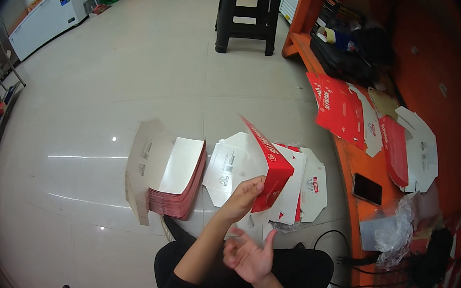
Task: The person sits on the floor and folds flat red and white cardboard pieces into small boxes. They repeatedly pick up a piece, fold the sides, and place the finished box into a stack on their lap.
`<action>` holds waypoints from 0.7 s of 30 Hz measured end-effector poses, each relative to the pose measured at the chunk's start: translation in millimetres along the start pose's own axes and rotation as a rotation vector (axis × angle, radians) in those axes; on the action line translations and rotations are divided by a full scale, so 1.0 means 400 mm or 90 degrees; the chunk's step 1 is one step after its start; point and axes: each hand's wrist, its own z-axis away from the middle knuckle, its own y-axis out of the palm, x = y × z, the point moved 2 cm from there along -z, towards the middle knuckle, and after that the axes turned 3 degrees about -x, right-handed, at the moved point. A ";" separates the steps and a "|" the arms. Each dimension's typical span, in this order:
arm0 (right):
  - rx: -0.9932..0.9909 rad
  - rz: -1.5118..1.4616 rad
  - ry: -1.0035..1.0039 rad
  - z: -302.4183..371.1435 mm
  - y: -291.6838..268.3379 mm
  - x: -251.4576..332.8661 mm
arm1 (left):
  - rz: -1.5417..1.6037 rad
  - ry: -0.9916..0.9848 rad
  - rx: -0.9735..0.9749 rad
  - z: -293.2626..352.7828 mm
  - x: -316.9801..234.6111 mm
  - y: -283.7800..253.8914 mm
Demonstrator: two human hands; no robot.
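My left hand (243, 198) grips the edge of a folded red cardboard box (278, 175), held up and tilted before me with its printed red panel standing. Below it my right hand (250, 258) is turned palm up, thumb raised and fingers apart, holding nothing; its fingertips are slightly blurred. Beyond the held box lie flat white box blanks (225, 169), with more white and red blanks (313, 189) to the right. Left of these stands a thick stack of folded cardboard (182, 167), white on top with reddish edges, beside an upright pale cardboard panel (140, 162).
On my right, an orange shelf (347, 168) bears red and white box sheets (342, 108), a phone (367, 189) and crumpled clear plastic (397, 231). Black cables (339, 236) hang near its lower edge. A black stool (248, 15) stands ahead; a white chest freezer (52, 15) is far left.
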 end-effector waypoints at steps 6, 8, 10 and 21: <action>-0.181 -0.109 -0.370 -0.070 -0.026 0.096 | -0.377 0.299 -0.129 0.005 -0.065 -0.047; -0.212 -0.102 -0.309 -0.094 -0.028 0.120 | -0.453 0.343 -0.164 0.005 -0.077 -0.055; -0.245 -0.073 -0.294 -0.103 -0.041 0.131 | -0.490 0.357 -0.195 0.008 -0.081 -0.070; -0.273 0.330 -0.750 -0.140 0.051 0.221 | -0.078 0.362 -0.286 0.016 -0.105 -0.071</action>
